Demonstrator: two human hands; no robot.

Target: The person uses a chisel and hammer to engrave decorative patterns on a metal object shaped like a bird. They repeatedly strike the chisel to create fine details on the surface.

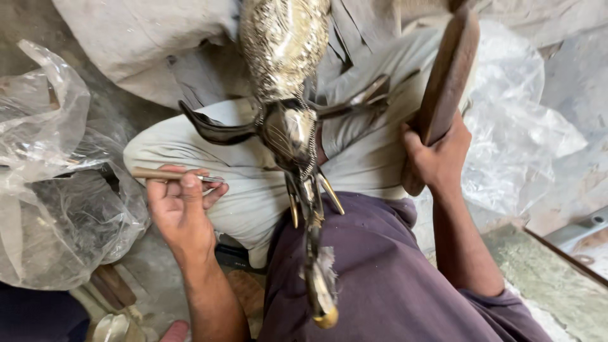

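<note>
Left of the metal elephant figure (288, 120) on our lap, clear plastic bags (50, 171) cover the dusty concrete floor (570, 82). Our left hand (180, 209) pinches a thin chisel (174, 175); right of the figure, our right hand (437, 158) clasps a wooden mallet (446, 82).

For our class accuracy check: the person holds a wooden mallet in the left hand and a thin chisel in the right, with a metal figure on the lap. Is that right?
Not quite: the hands are swapped. The head view shows the left hand holding the thin chisel and the right hand holding the wooden mallet. The metal figure does lie on the lap.

Head-worn view, steeply down, close.
</note>
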